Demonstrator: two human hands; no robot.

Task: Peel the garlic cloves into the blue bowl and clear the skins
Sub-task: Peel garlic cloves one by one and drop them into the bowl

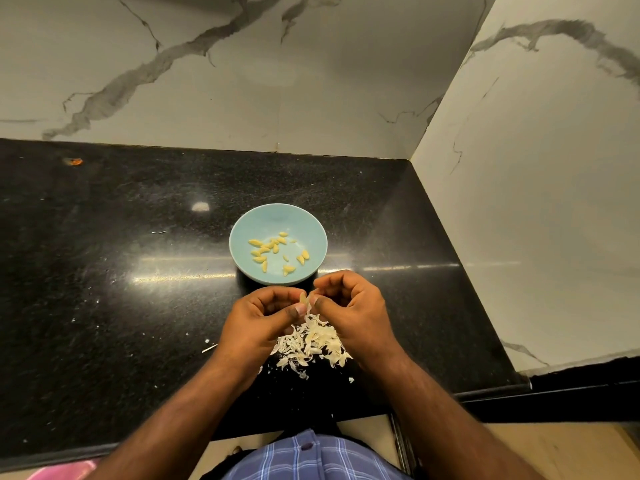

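Both the left hand (258, 315) and right hand (349, 306) pinch one garlic clove (303, 298) just short of the blue bowl (304, 220) (a dozen or so peeled ones inside), so a slip could drop it into the skins (313, 341) below.

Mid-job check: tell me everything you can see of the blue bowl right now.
The blue bowl is round, shallow, pale blue and smooth, seemingly glazed. It sits upright on the black counter, just beyond both hands, which do not touch it. Inside lie more than a dozen small yellowish peeled cloves, scattered loosely.
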